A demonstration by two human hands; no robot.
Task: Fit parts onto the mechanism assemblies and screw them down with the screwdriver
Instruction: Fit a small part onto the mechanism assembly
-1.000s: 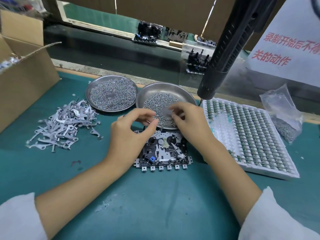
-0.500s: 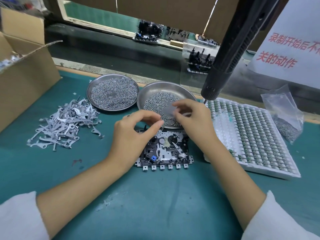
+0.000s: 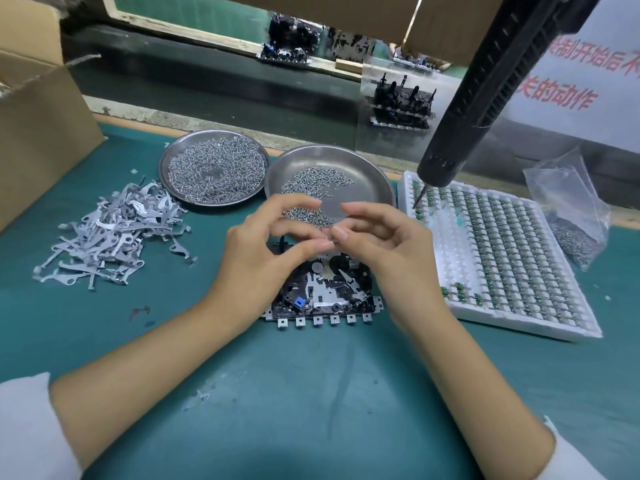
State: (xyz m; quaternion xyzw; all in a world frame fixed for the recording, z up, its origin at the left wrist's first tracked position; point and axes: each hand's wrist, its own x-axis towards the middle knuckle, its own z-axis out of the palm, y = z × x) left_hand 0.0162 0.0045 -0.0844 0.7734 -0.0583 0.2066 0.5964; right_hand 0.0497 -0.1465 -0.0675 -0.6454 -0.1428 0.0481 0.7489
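A black and metal mechanism assembly (image 3: pixel 322 292) lies on the green mat, its row of metal tabs facing me. My left hand (image 3: pixel 263 251) and my right hand (image 3: pixel 388 244) hover just above its far edge, fingertips meeting. The right thumb and forefinger pinch something tiny, apparently a screw (image 3: pixel 329 235), taken from the steel dish of screws (image 3: pixel 367 188) behind. My left thumb tip touches that spot, fingers curved above it; whether it grips is unclear. The black electric screwdriver (image 3: pixel 485 98) hangs at the right, bit pointing down over the white tray.
A second dish full of screws (image 3: pixel 214 171) sits at the back left. A heap of grey metal levers (image 3: pixel 110 233) lies left, by a cardboard box (image 3: pixel 38 126). A white tray of small parts (image 3: pixel 502 258) and a plastic bag of screws (image 3: pixel 571 216) are right.
My right hand has lifted out of the screw dish and come back toward me. My left hand has risen to meet it over the mechanism's far edge.
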